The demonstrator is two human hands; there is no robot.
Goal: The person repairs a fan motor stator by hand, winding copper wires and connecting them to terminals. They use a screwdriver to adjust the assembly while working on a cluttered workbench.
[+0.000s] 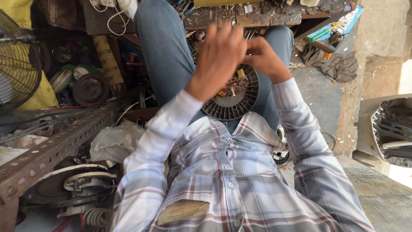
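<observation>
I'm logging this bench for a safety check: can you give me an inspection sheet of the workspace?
Surface: the person's lap in jeans; a worn workbench lies beyond the knees.
Job's things: round finned motor part on the lap, copper windings showing at its middle.
Clutter: perforated metal angle, crumpled plastic bag, dark pulley, motor parts, coil spring, rag, screwdriver.
Grips: left hand blurred, over the part; right hand at the part's top edge; grasp unclear.
Cables: white cord at the bench, red wire by the angle.
Surroundings: fan guard at left, concrete wall at right.
</observation>
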